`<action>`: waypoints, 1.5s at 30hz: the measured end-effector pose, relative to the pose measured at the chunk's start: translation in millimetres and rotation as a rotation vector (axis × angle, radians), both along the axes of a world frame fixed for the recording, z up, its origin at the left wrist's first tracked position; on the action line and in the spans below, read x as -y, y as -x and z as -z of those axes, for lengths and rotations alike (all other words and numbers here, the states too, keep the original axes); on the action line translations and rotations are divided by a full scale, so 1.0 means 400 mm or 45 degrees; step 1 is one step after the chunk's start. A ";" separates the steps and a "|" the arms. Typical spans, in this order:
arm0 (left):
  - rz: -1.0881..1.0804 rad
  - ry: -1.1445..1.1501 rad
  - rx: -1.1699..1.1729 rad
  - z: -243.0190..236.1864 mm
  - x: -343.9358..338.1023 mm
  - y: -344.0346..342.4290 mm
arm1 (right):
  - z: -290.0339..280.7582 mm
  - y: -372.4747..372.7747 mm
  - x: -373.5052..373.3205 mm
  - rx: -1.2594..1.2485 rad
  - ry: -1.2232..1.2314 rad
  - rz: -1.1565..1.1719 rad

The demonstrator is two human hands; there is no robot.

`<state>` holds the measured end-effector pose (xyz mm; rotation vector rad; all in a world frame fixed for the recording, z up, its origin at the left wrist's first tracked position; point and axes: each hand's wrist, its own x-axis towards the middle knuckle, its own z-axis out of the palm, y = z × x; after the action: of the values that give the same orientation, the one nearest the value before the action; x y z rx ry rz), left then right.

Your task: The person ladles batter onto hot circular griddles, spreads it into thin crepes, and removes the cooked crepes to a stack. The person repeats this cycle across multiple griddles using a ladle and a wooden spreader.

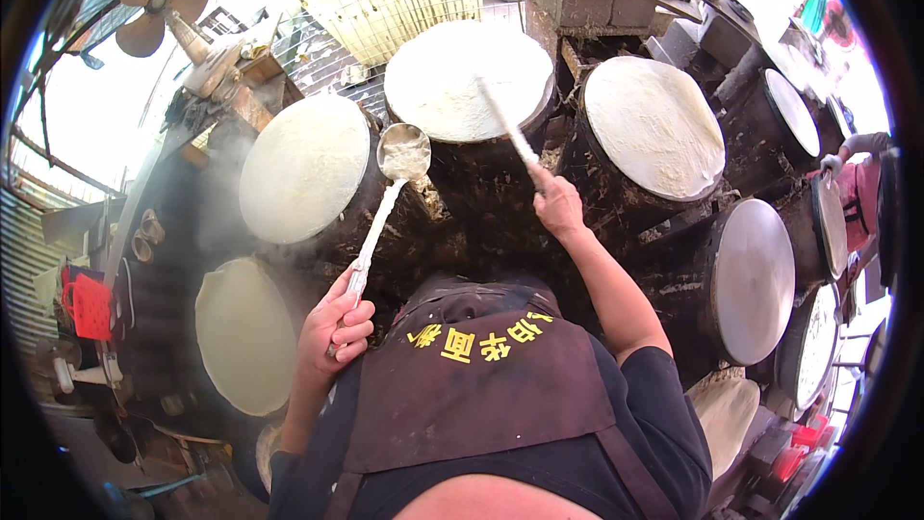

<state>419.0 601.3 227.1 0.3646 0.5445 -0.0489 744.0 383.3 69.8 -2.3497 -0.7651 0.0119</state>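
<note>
My left hand [339, 320] is closed around the handle of a metal ladle [403, 152], its shaft coated or wrapped in white. The ladle's bowl, with pale batter in it, hangs between the left and middle griddles. In my right hand [558, 202] is a thin pale scraper or stick [504, 118]; its exact kind is unclear. The scraper's far end is over the middle round griddle [438, 67], which is covered with bright white batter. A batter-covered griddle [306, 169] steams to the left. On the right, another griddle [654, 125] bears a thin pancake with a rough surface.
Dark drum stoves carry more griddles around me: one with a pale sheet [245, 337] at lower left, a bare-looking one [756, 281] at right. A fan [156, 2] stands at upper left, a red basket [89, 306] at left. Another person's gloved hand [832, 164] shows far right.
</note>
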 end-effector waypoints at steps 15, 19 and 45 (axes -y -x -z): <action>0.113 -0.009 -0.069 0.027 -0.025 0.014 | 0.111 0.152 0.165 -1.832 -1.295 0.187; 0.143 -0.020 -0.085 0.019 -0.023 0.016 | 0.087 0.092 0.117 -1.654 -1.181 0.207; 0.127 -0.023 -0.063 0.030 -0.028 0.058 | 0.019 0.150 -0.017 0.024 0.019 0.077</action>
<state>395.7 612.5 215.2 0.4093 0.5760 -0.1497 684.1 390.2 62.4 -2.3895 -0.7050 -0.0306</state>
